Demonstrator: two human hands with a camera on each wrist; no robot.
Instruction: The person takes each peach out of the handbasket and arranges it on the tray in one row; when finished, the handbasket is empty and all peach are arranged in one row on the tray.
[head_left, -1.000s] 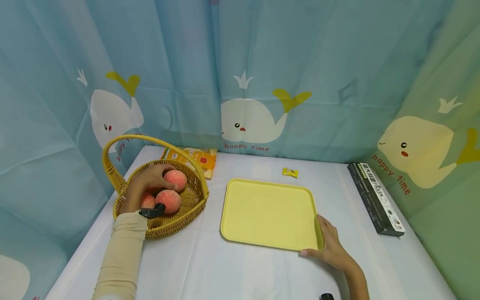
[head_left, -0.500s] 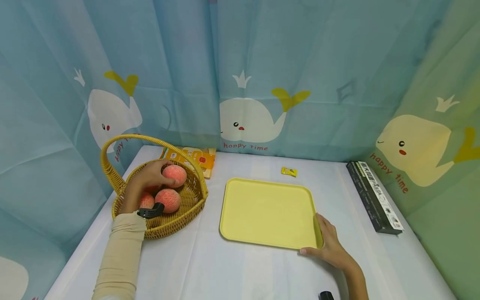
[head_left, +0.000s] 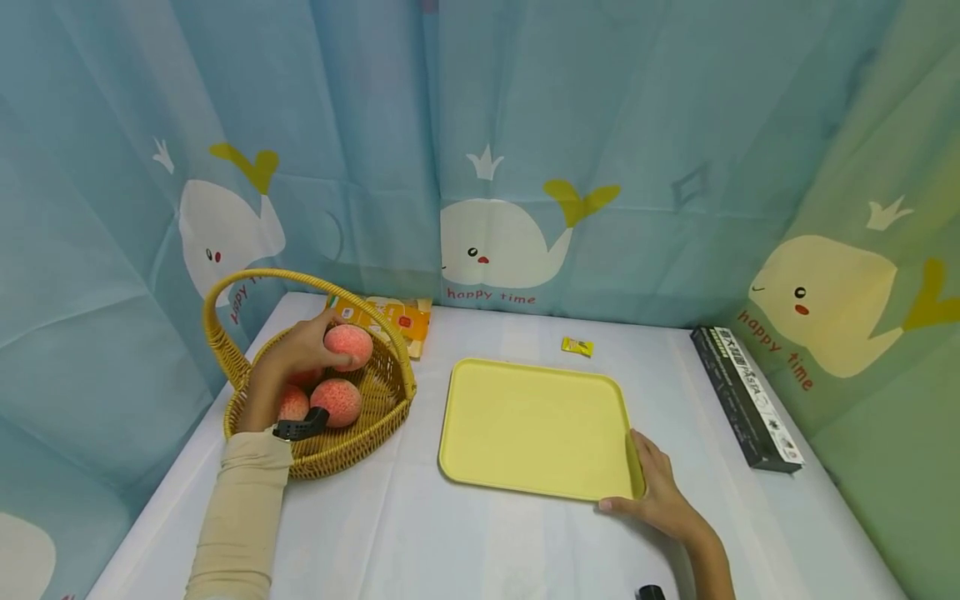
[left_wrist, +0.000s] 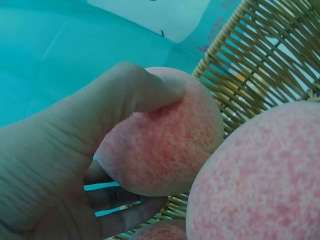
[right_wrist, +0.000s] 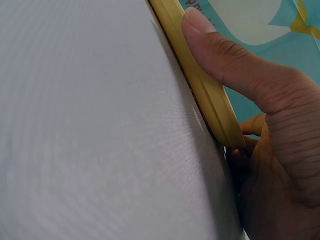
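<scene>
My left hand (head_left: 302, 345) grips a pink peach (head_left: 348, 347) at the back of the yellow wicker basket (head_left: 352, 457), under its arched handle. In the left wrist view the thumb lies over the held peach (left_wrist: 167, 145), with fingers beneath it. Below, a second peach (head_left: 336, 403) and a third peach (head_left: 292, 403) sit in the basket; a further one is partly hidden behind my hand. On the right, my right hand (head_left: 663, 497) holds the near right corner of a bare yellow tray (head_left: 536, 429). Its thumb presses the tray rim (right_wrist: 197, 75) in the right wrist view.
Orange snack packaging (head_left: 417, 323) lies behind the basket. Beyond the tray is a small yellow packet (head_left: 577, 347). A long black pasta box (head_left: 746, 400) rests along the right side. A whale-print curtain (head_left: 510, 242) hangs around the white table (head_left: 450, 550).
The left hand has raised the gripped peach slightly, away from the peaches below, and another peach shows more behind the hand. The right hand and tray stay put.
</scene>
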